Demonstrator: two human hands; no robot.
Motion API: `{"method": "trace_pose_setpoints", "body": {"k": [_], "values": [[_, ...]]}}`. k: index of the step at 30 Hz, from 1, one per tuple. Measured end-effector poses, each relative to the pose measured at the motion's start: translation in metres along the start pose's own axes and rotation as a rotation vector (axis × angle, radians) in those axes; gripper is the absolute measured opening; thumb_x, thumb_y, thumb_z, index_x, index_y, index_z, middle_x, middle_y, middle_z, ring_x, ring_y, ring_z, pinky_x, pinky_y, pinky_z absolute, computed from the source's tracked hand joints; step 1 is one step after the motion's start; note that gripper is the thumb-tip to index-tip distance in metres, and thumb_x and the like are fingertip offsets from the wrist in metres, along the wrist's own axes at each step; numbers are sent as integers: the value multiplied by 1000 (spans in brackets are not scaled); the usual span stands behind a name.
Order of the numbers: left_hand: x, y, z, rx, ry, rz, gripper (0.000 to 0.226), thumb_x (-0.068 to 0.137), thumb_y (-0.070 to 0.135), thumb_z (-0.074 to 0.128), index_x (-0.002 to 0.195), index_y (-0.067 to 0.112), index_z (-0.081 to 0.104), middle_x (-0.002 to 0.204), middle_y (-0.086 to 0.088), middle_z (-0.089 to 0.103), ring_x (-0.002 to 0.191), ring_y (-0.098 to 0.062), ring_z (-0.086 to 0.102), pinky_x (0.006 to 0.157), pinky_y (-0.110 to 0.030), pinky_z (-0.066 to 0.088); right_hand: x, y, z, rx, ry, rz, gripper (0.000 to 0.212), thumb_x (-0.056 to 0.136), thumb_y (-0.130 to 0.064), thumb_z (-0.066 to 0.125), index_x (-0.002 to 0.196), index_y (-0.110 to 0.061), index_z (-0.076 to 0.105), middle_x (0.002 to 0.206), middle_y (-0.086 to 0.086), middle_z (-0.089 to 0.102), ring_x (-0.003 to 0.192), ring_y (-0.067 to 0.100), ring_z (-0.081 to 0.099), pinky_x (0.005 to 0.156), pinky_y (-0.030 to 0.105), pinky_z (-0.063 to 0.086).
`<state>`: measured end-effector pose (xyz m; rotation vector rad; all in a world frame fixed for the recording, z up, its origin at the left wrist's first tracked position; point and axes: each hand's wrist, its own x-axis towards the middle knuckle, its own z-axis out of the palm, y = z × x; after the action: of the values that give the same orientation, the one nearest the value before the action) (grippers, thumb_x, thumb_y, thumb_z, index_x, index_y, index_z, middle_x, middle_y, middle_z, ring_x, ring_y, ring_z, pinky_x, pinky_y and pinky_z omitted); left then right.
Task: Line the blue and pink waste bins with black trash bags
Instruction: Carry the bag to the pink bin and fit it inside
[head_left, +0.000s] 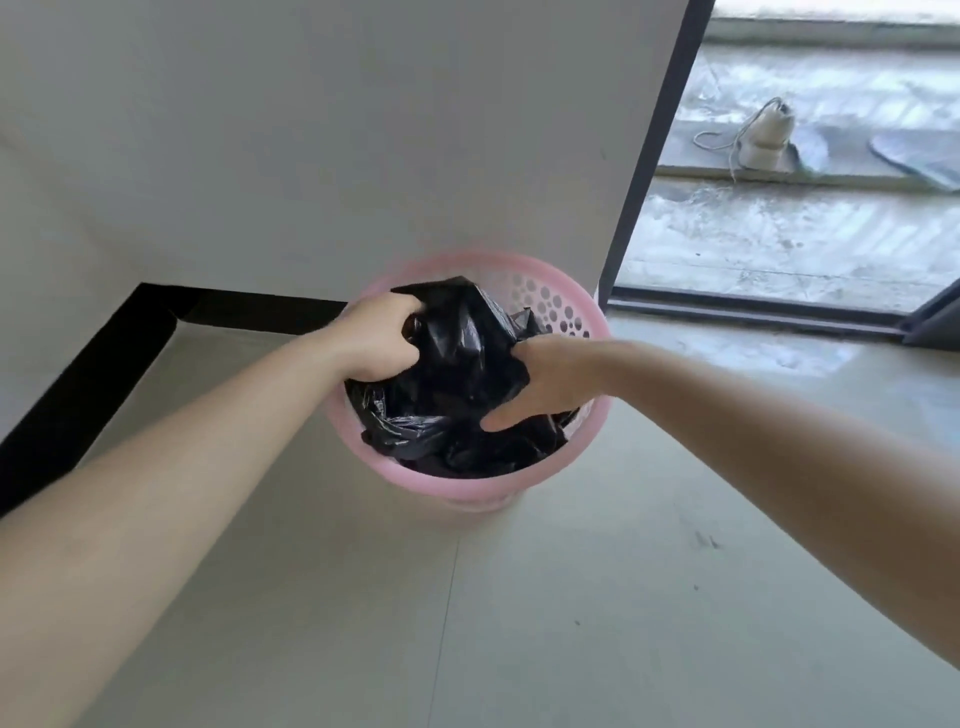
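Observation:
A pink perforated waste bin (566, 306) stands on the floor against the wall corner. A crumpled black trash bag (462, 364) fills its mouth and bulges above the rim. My left hand (379, 340) grips the bag's left side with fingers curled into the plastic. My right hand (550, 382) clutches the bag's right side, thumb lying across the lower folds. The blue bin is out of view.
A grey wall (363, 130) rises behind the bin, with a black skirting (93, 379) along the floor at left. A dark-framed glass door (639, 182) stands at right; beyond it lie a ledge and a corded object (769, 135). Pale floor tiles (519, 623) spread in front.

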<state>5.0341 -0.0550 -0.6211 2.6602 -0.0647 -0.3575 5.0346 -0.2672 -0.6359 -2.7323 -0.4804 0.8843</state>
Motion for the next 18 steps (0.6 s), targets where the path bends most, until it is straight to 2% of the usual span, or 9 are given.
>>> {"method": "trace_pose_setpoints", "body": {"k": [2,4,6,9,12,16,18], "values": [[-5,3,-8,-116,271,34,50,81,11,56,131,17,57,126,-6,65,117,-27,57,92,-25,39,-9,3,-3,186,286,8,55,81,-68,50,84,-15,63,80,1,64,77,21,61,61,32,45],[-5,0,-11,-135,502,63,47,81,13,55,127,19,60,119,-5,69,112,-28,59,88,-26,39,-10,10,-5,159,658,29,49,89,-55,39,73,-15,62,67,2,62,67,24,60,53,31,42],[-2,-6,-11,-80,565,68,51,80,7,51,130,14,56,114,-12,69,109,-34,58,91,-34,43,-8,20,-9,-1,867,52,36,93,-34,37,85,-19,69,76,4,69,72,30,62,57,34,49],[2,-13,-17,68,486,19,61,79,-2,44,138,9,46,130,-19,59,121,-41,48,100,-48,43,-9,37,-13,-155,853,121,34,95,-14,39,110,-17,69,100,10,70,87,33,62,69,39,55],[1,-13,-14,51,369,-13,65,78,-6,42,141,12,43,139,-16,53,126,-38,46,102,-43,40,-13,39,-9,-55,846,155,36,94,-7,40,121,-10,63,111,13,60,97,35,55,76,38,49],[0,-21,-6,148,481,6,56,76,-1,45,125,20,60,118,-14,68,106,-38,59,85,-39,44,-17,38,-7,4,900,85,42,92,-9,38,130,-13,56,116,12,53,96,35,58,81,43,51],[-1,-27,-10,204,507,40,47,74,4,46,110,25,68,103,-9,73,99,-36,61,87,-40,42,-18,40,-9,2,881,88,46,91,-10,37,131,-18,57,118,10,55,99,34,59,84,43,52]]}}
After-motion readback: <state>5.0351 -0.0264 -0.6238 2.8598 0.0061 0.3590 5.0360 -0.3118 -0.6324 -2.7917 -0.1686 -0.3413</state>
